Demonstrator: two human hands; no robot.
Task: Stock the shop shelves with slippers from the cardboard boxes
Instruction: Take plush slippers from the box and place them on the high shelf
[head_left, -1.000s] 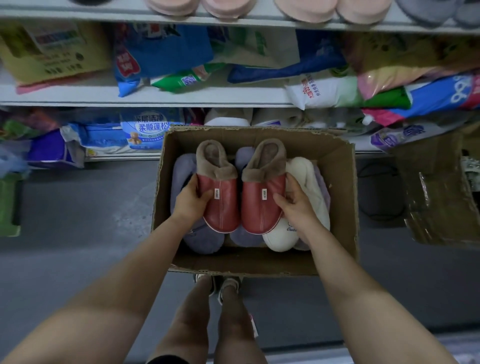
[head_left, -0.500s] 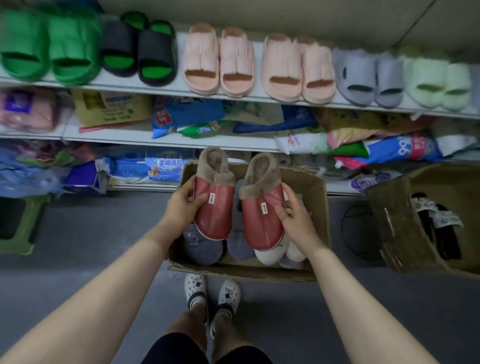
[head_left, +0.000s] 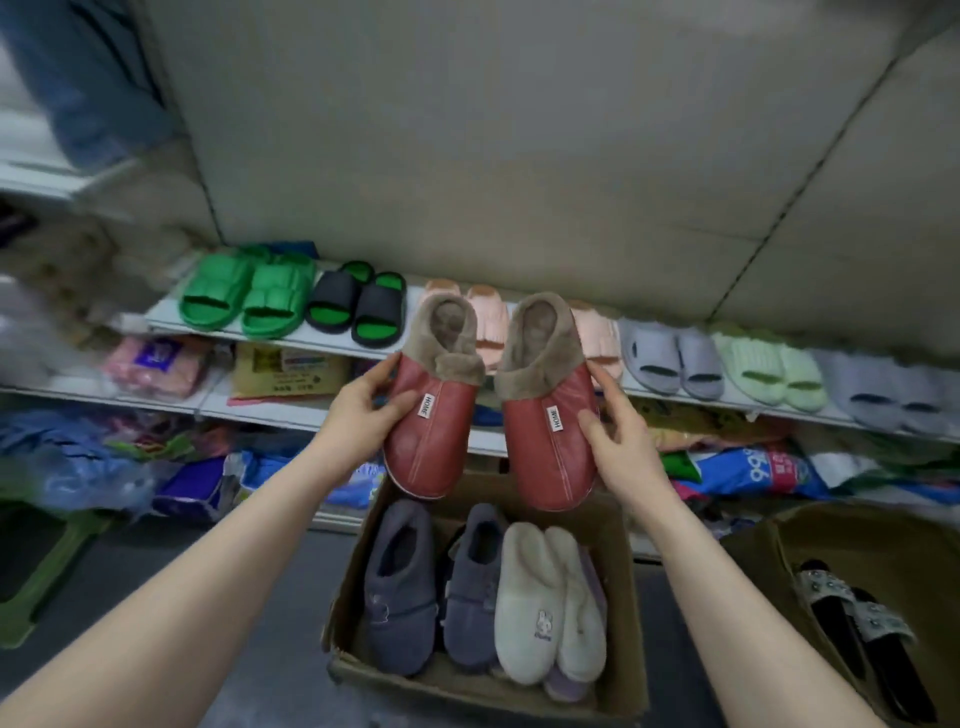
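Note:
I hold a pair of red slippers with brown fur cuffs up in front of the shelf. My left hand (head_left: 363, 415) grips the left red slipper (head_left: 431, 436) by its side. My right hand (head_left: 618, 441) grips the right red slipper (head_left: 550, 447). Both hang above the open cardboard box (head_left: 623, 597) on the floor, which holds two grey slippers (head_left: 400, 597) and a cream pair (head_left: 545, 603). The top shelf (head_left: 332, 340) behind carries rows of green, black, pink, grey and pale green slides.
A second cardboard box (head_left: 779, 561) with black studded sandals (head_left: 857, 623) stands at the right. Lower shelves are packed with bagged goods (head_left: 753, 467). A green stool (head_left: 36, 571) sits on the grey floor at the left.
Both hands have lifted the red slippers out of the box and up to shelf height. The view has tilted upward, showing the wall and the whole top shelf.

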